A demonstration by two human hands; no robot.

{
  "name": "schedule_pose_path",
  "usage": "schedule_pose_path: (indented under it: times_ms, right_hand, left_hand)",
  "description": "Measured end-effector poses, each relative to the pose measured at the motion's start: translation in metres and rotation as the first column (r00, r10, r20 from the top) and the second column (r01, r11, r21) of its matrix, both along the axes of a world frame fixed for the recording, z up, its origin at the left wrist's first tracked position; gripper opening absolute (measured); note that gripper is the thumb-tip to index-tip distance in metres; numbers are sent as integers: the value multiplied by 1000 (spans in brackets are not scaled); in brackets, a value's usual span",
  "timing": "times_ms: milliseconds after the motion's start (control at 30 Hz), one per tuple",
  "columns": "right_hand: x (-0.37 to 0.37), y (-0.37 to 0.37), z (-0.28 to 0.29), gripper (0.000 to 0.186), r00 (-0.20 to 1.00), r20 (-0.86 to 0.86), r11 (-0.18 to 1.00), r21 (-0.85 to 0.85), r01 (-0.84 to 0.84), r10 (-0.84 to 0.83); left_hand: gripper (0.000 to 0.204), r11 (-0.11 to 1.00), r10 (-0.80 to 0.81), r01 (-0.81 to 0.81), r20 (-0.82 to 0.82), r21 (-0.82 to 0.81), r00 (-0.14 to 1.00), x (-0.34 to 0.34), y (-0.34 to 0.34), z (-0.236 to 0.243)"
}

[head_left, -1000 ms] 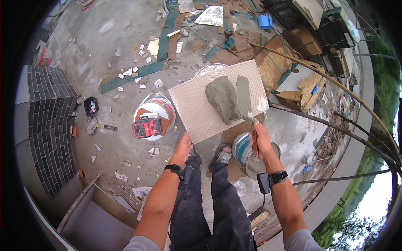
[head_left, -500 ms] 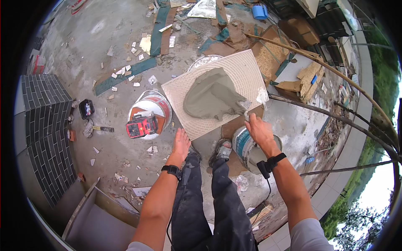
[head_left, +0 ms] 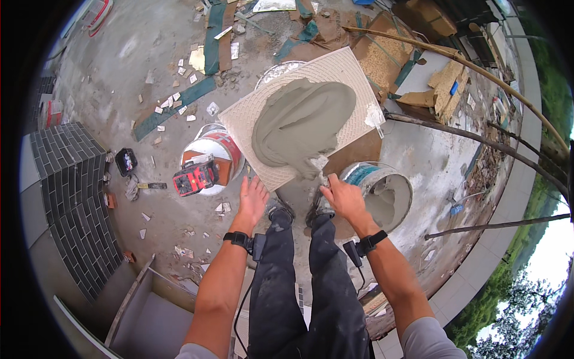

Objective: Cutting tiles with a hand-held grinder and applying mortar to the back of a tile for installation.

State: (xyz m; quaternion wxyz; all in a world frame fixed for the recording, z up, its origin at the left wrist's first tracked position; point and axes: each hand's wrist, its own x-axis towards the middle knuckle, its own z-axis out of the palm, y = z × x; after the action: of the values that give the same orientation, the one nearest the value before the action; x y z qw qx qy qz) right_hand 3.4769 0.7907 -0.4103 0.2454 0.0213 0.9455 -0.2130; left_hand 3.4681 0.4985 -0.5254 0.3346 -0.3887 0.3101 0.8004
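Note:
A large beige tile [head_left: 366, 99] lies with its ridged face up, raised above the floor on a white round support [head_left: 280, 72]. Grey mortar [head_left: 293, 122] is spread thickly over its middle. My right hand [head_left: 347, 198] is closed round the handle of a trowel, whose mortar-coated blade [head_left: 317, 164] sits at the tile's near edge. Mortar hides much of that blade. My left hand [head_left: 253, 198] is open, fingers spread, at the tile's near left corner; whether it touches the edge I cannot tell. Beside my right hand stands a bucket [head_left: 360, 173] holding mortar.
At left, a white and red bucket [head_left: 226, 143] carries a red and black device [head_left: 196, 178]. Tile scraps, a black tray [head_left: 125, 161] and a tool with a yellowish handle [head_left: 152, 185] lie on the floor. Cardboard [head_left: 382, 60] and long poles [head_left: 472, 140] are at right.
My right hand and the trowel have moved left and nearer to me, along the tile's near edge. The mortar is spread wider toward the far right. My left hand stays open near the corner.

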Motion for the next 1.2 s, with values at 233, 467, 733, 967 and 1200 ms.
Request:
schedule_pose_path:
  times_ms: [233,467,733,967,1200]
  right_hand:
    - [-30,34,9,39,569,472,419,-390,820,-674]
    - [-56,-74,5,41,499,735,164,-482,861,-460]
    - [-49,45,2,36,922,-61,902,241,-358,382]
    - [-88,109,-30,37,936,-219,948,95,303,-277]
    - [-35,125,8,37,971,44,971,45,-236,235]
  left_hand:
    - [100,997,-46,48,35,-58,998,-2,15,11]
    - [103,999,-24,24,0,39,1000,-1,10,12]
    - [103,997,0,0,2,-75,1000,-2,17,16]
    - [104,993,-17,20,27,-120,999,-15,62,22]
    - [103,977,12,3,70,-214,997,-7,37,21]
